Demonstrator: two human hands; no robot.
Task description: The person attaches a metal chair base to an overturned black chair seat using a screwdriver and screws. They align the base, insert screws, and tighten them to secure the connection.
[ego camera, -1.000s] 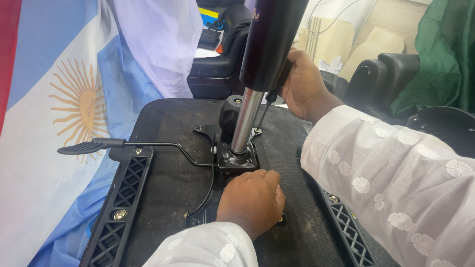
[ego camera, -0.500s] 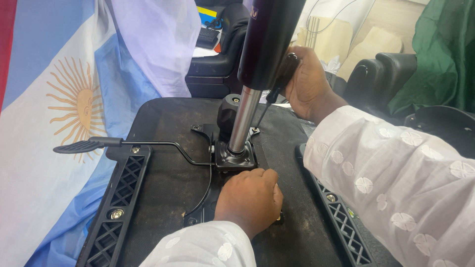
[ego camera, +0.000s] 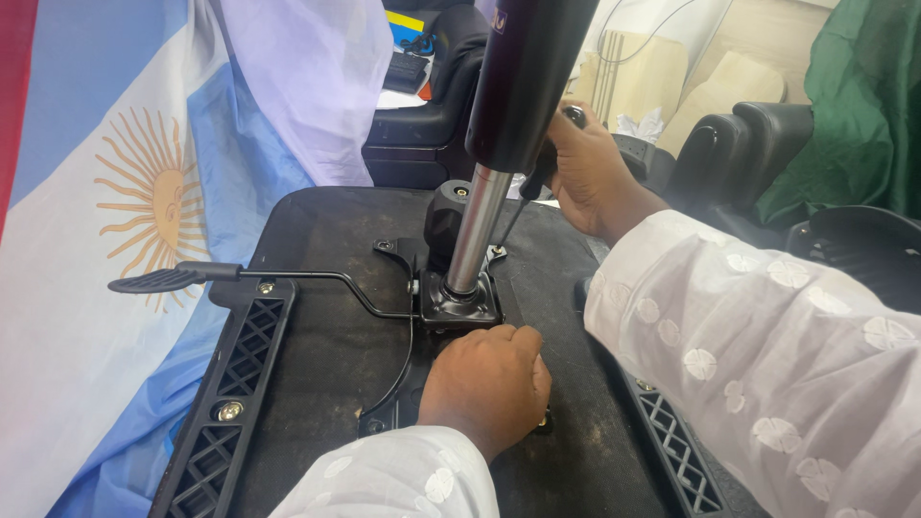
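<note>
An upturned black chair seat point(ego camera: 326, 355) lies in front of me with a metal mechanism plate point(ego camera: 462, 309) at its middle. A chrome gas column point(ego camera: 477, 230) with a black sleeve point(ego camera: 532, 77) rises from the plate. My left hand point(ego camera: 484, 384) lies curled on the near end of the plate, pressing on it. My right hand point(ego camera: 595, 177) is closed round the black handle of a screwdriver point(ego camera: 508, 223) behind the column. Its thin shaft slants down to a screw point(ego camera: 495, 251) at the plate's far edge.
A black lever with a flat paddle point(ego camera: 163, 280) sticks out left from the mechanism. Ribbed black brackets point(ego camera: 235, 384) run along the seat's left side and along the right bracket point(ego camera: 676, 451). A blue-and-white flag with a sun point(ego camera: 106, 192) hangs left; black chair parts point(ego camera: 739, 144) and green cloth point(ego camera: 854, 105) sit right.
My right hand has shifted slightly beside the column with the screwdriver still in it. My left hand stays on the plate.
</note>
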